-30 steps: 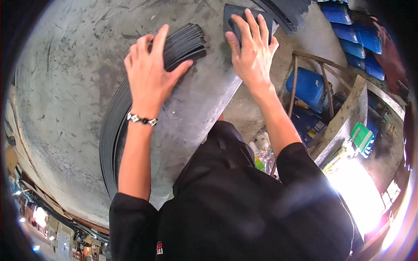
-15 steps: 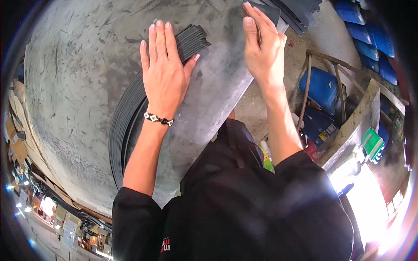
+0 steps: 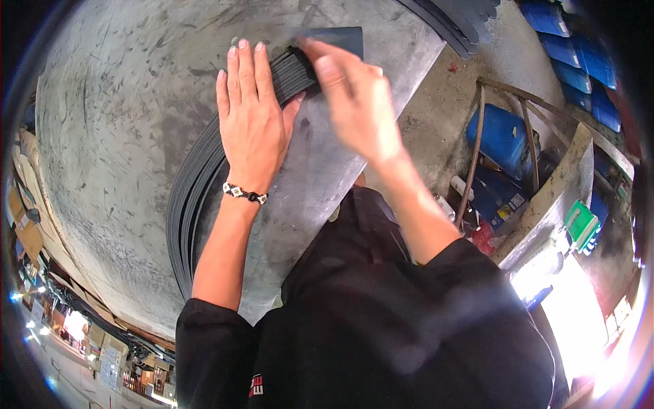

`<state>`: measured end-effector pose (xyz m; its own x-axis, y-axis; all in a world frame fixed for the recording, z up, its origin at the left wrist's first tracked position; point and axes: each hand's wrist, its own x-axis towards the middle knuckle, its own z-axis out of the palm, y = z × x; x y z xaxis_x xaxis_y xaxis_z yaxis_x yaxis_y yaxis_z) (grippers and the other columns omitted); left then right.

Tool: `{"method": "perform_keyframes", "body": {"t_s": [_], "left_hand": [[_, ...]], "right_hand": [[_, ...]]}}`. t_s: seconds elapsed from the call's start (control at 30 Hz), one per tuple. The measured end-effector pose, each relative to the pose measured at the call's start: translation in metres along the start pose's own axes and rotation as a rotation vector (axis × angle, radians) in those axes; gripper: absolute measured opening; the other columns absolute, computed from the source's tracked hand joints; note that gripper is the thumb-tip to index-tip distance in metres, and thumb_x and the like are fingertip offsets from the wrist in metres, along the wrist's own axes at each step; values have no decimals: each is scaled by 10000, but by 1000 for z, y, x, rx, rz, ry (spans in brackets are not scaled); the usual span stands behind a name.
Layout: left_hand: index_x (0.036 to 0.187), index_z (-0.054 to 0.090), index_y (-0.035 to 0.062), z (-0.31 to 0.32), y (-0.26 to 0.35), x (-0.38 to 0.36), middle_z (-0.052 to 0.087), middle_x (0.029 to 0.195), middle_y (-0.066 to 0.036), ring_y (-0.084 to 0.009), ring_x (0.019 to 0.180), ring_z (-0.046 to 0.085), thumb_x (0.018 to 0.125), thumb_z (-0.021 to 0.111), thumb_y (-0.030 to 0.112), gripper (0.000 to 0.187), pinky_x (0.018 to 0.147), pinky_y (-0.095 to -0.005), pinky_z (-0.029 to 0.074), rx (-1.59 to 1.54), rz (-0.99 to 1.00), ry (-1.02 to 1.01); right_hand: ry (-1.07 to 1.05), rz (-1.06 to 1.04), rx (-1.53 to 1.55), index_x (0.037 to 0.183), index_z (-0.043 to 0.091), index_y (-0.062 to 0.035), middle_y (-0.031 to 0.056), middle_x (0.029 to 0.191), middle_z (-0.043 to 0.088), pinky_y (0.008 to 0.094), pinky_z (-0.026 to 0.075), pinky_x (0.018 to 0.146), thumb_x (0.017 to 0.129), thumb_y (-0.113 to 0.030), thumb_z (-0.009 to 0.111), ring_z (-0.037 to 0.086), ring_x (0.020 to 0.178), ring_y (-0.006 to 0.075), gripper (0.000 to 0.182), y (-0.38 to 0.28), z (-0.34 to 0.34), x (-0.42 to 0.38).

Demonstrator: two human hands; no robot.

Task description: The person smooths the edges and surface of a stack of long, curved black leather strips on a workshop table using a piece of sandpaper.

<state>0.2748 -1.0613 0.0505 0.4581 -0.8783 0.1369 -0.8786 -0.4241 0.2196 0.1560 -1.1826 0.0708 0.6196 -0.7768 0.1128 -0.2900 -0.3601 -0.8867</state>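
Observation:
A curved bundle of thin black strips (image 3: 204, 157) lies on the grey sheet-topped table (image 3: 122, 102). My left hand (image 3: 252, 129) rests across the bundle near its upper end, fingers stretched along one side and thumb on the other, holding the strips together. At that cut end is my right hand (image 3: 357, 99), blurred by motion, with its fingers bent around a dark flat sheet (image 3: 344, 39). The sheet sticks out beyond the fingers behind the end of the bundle. Just how the fingers grip it is partly hidden.
More dark strips (image 3: 449, 27) with scalloped ends lie at the table's far right edge. Past the edge, on the concrete floor, are a rusty metal frame (image 3: 480, 150) and a blue drum (image 3: 504, 140). Blue containers (image 3: 575, 65) stand further right, and a green box (image 3: 581, 225) is nearby.
My right hand has swung left with the dark sheet, from the table's right edge to the end of the bundle. My left hand has stayed almost where it was.

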Motion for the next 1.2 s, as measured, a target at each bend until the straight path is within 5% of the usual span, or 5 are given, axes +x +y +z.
{"method": "perform_keyframes", "body": {"t_s": [0.27,0.4,0.57,0.8,1.2], "left_hand": [[1571,484,60,0,-2,-2,468,1679,-145,-337,1545,451,969,776,415,757,1218,-492,384,29,-17,-13],[1476,558,73,-3,2,0,523,1614,-127,-333,1502,489,937,798,376,664,1190,-489,408,-52,-52,50],[1420,599,76,-2,2,-2,583,1471,-127,-378,1383,533,856,870,356,686,1150,-499,435,-132,-129,78],[1566,574,140,-38,-27,-33,593,1414,-114,-351,1325,538,731,951,443,965,1151,-520,390,-107,-147,19],[1360,674,176,-20,-40,-56,635,1305,-3,-278,1236,574,788,914,321,637,1095,-483,439,-209,-267,195]], "right_hand": [[85,-217,-424,1394,638,92,287,1303,744,458,541,1065,1133,-280,554,706,1273,443,463,-18,33,-32],[25,180,281,1407,676,18,250,1449,685,472,375,1180,1120,-231,570,597,1444,350,395,-11,-7,-1],[-266,-463,-493,1470,667,-118,36,1593,615,602,392,1116,1008,-206,713,527,1504,268,472,-4,-20,-1],[-257,-535,-703,1418,711,-126,6,1589,618,617,377,1084,946,-210,767,521,1503,244,482,4,2,-20],[56,-359,-889,1436,712,-203,15,1572,639,641,369,1091,1000,-165,706,515,1495,316,437,-9,-17,-12]]}}
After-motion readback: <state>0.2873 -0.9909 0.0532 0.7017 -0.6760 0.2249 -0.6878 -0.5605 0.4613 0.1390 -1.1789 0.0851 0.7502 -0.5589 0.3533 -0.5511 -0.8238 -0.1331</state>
